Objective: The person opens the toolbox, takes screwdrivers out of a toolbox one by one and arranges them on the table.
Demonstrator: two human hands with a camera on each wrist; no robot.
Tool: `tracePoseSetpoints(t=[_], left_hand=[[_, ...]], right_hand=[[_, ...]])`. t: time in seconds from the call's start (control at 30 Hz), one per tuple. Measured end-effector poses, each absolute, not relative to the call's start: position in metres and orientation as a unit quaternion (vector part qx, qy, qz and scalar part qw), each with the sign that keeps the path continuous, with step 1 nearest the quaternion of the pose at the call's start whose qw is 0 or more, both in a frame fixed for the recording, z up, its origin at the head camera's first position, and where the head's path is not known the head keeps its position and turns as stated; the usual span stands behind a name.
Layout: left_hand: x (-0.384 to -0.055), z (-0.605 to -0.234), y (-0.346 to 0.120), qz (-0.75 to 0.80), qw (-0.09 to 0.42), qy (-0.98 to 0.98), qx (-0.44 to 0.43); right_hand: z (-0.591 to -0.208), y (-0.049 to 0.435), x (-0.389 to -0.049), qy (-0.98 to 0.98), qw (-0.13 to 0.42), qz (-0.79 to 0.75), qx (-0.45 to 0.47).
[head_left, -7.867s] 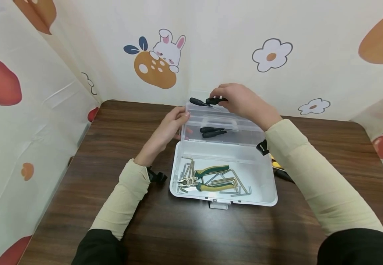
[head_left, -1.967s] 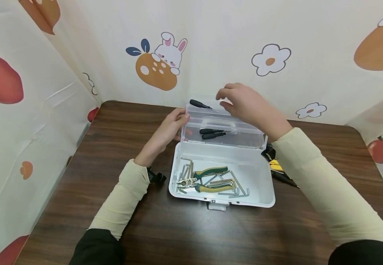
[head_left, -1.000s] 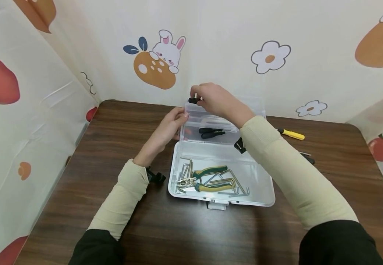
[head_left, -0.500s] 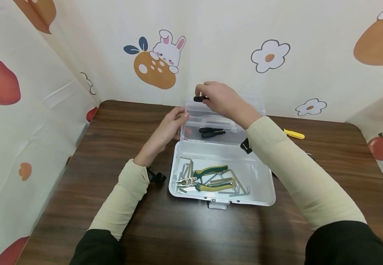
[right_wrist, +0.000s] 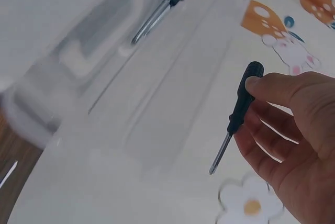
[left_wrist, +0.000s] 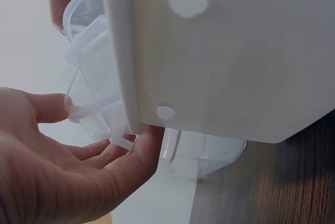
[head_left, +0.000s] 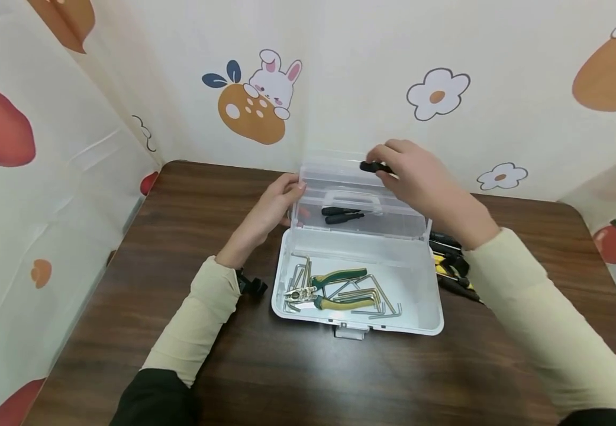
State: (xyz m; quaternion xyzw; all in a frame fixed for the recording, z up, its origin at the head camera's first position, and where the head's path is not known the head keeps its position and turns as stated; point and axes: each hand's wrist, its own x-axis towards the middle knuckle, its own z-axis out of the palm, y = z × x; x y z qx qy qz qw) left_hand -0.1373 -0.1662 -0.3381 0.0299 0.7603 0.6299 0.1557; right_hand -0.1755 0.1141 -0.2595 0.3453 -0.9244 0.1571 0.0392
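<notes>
My left hand grips the left side of a clear toolbox lid that stands raised; in the left wrist view its thumb and fingers lie around the translucent edge. With thumb and fingers my right hand pinches the black handle of a small screwdriver, its metal shaft pointing down and left in the right wrist view. The screwdriver is over the lid's upper tray. Two more black-handled screwdrivers lie in the lower lid section. In the white toolbox base are green-and-yellow pliers and several hex keys.
Black and yellow tools lie on the wooden table just right of the box, partly hidden by the right arm. A patterned curtain hangs close behind the lid. The box's latch points toward me.
The upper tray's two screwdrivers have left it in turn. My right hand, bare two seconds ago, took the second and has carried it to the right. The left hand stays on the lid.
</notes>
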Motion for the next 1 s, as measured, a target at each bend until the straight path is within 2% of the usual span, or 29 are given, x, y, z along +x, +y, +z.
tracePoseSetpoints(t=[0.4,0.8,1.0], left_hand=[[-0.137,-0.339,-0.167,0.634,0.153,0.757,0.032],[-0.137,-0.341,-0.166,0.633,0.153,0.759,0.028],[-0.136,-0.339,-0.166,0.632,0.151,0.760,0.028]], right_hand=[[-0.268,0.181,-0.128,-0.926,0.110,0.138,0.333],[-0.294,0.222,-0.093,-0.954,0.101,0.141,0.244],[-0.311,0.236,-0.083,-0.954,0.111,0.133,0.244]])
